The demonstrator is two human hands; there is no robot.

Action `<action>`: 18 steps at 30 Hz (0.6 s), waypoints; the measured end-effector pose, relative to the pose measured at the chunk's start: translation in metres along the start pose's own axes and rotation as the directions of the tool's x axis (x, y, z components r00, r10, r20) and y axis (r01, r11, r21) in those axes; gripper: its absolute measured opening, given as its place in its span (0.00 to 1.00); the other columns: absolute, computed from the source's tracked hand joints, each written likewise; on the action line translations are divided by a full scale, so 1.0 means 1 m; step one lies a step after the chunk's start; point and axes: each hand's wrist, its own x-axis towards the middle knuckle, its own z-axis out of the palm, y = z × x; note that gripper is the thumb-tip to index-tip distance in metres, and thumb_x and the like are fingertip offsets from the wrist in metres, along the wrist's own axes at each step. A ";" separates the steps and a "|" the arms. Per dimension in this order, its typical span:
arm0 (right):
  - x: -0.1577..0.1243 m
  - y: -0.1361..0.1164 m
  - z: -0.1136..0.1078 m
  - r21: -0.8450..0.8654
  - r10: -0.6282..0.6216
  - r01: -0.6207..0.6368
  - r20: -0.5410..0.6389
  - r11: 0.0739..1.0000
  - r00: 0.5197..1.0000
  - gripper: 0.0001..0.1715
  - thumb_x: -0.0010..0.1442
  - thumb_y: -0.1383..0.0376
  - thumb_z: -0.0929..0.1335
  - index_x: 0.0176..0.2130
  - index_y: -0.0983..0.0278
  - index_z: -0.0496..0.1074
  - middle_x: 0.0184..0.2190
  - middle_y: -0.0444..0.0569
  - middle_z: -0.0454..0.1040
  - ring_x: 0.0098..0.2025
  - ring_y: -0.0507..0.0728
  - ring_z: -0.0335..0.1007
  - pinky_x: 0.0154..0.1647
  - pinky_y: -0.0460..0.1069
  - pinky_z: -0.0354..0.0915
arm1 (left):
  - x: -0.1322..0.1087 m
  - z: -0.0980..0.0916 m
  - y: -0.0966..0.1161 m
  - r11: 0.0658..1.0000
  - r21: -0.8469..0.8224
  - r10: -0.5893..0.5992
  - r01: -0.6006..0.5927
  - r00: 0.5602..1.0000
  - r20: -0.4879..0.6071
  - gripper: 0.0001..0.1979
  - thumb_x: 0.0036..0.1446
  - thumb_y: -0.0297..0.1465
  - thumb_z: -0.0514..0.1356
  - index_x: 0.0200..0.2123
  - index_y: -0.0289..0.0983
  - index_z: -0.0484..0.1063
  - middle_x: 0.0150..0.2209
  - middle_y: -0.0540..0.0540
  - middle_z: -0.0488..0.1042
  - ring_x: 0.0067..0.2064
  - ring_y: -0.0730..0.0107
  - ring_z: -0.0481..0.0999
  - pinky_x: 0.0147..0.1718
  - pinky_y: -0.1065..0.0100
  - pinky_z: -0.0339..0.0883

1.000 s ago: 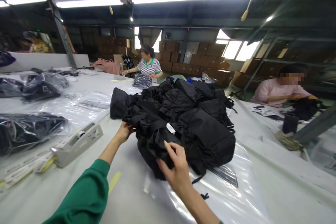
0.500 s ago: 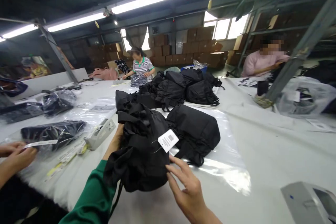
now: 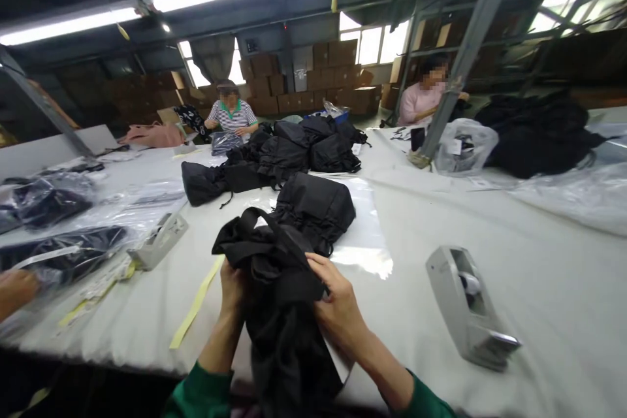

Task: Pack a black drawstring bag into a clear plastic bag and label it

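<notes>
A black fabric backpack [image 3: 284,313] hangs bunched and upright between both hands, close to my body at the table's front. My left hand [image 3: 232,287] is closed on its left side, the fingers partly hidden behind the cloth. On the opposite side my right hand [image 3: 337,300] grips the fabric, thumb and fingers pressed against it. Below that hand, part of a white paper tag [image 3: 337,359] shows at the bag's edge. Just beyond lies a second black bag [image 3: 316,206], resting on clear plastic sheets [image 3: 369,235].
A grey tape dispenser [image 3: 473,313] stands right, another dispenser [image 3: 159,241] left, near a yellow strip [image 3: 198,304]. Black bags [image 3: 289,153] are piled farther back. At left, a neighbour's hand [image 3: 19,290] is beside a bagged dark item [image 3: 68,251]. A post [image 3: 465,46] rises on the right.
My view has turned right. The backpack has come nearer and been turned, its tag now mostly hidden. My right hand, earlier with fingers spread at its side, now grips it.
</notes>
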 end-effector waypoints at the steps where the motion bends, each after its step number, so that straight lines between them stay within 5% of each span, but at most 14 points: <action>1: -0.004 0.003 -0.007 -0.004 0.012 -0.012 0.004 1.000 1.000 0.18 0.59 0.68 0.66 0.49 0.60 0.75 0.48 0.54 0.76 0.50 0.62 0.73 0.50 0.57 0.70 | -0.014 0.000 -0.007 1.000 0.011 -0.019 0.019 0.999 0.043 0.14 0.42 0.35 0.68 0.33 0.36 0.76 0.36 0.45 0.80 0.43 0.55 0.77 0.42 0.62 0.72; 5: -0.014 0.014 -0.040 -0.044 0.053 -0.051 0.044 0.998 0.998 0.15 0.62 0.68 0.64 0.47 0.59 0.75 0.38 0.49 0.79 0.39 0.59 0.77 0.38 0.51 0.72 | -0.031 -0.017 0.003 0.997 0.079 -0.029 0.010 0.969 0.246 0.21 0.43 0.32 0.70 0.43 0.38 0.74 0.48 0.41 0.77 0.53 0.50 0.74 0.50 0.58 0.69; 8: -0.002 0.016 -0.063 -0.217 -0.051 0.057 0.035 0.975 0.998 0.15 0.66 0.67 0.63 0.49 0.60 0.74 0.33 0.48 0.79 0.33 0.57 0.76 0.35 0.49 0.71 | -0.014 -0.010 0.056 0.930 0.116 0.315 -0.348 0.920 0.231 0.21 0.50 0.32 0.66 0.49 0.41 0.70 0.54 0.44 0.72 0.59 0.56 0.69 0.57 0.59 0.63; 10: 0.016 0.012 -0.078 -0.408 -0.208 0.204 0.036 0.890 0.977 0.15 0.69 0.66 0.62 0.48 0.62 0.75 0.28 0.49 0.77 0.29 0.56 0.73 0.33 0.49 0.68 | -0.002 0.017 0.095 0.819 0.242 0.360 -0.521 0.794 0.489 0.18 0.54 0.33 0.64 0.49 0.41 0.71 0.52 0.44 0.74 0.55 0.58 0.72 0.57 0.60 0.63; 12: 0.036 0.005 -0.092 -0.543 -0.336 0.314 0.062 0.779 0.940 0.16 0.70 0.66 0.61 0.49 0.65 0.75 0.26 0.50 0.76 0.27 0.55 0.71 0.32 0.49 0.66 | 0.005 0.053 0.120 0.695 0.341 0.160 -0.633 0.599 0.785 0.16 0.56 0.35 0.62 0.48 0.42 0.74 0.48 0.45 0.76 0.50 0.60 0.75 0.52 0.64 0.66; 15: 0.059 -0.009 -0.113 -0.648 -0.427 0.393 0.114 0.652 0.897 0.15 0.69 0.68 0.62 0.49 0.67 0.75 0.25 0.49 0.75 0.27 0.55 0.69 0.32 0.49 0.63 | 0.009 0.097 0.124 0.549 0.357 -0.141 -0.755 0.338 0.931 0.18 0.50 0.38 0.66 0.46 0.43 0.76 0.42 0.45 0.79 0.43 0.57 0.77 0.41 0.67 0.68; 18: 0.066 -0.019 -0.128 -0.698 -0.446 0.405 0.136 0.590 0.884 0.12 0.68 0.68 0.64 0.48 0.66 0.76 0.22 0.46 0.73 0.25 0.54 0.67 0.31 0.50 0.61 | 0.013 0.112 0.110 0.550 0.355 -0.224 -0.756 0.276 0.935 0.12 0.52 0.39 0.64 0.39 0.41 0.77 0.32 0.46 0.77 0.34 0.60 0.76 0.32 0.69 0.63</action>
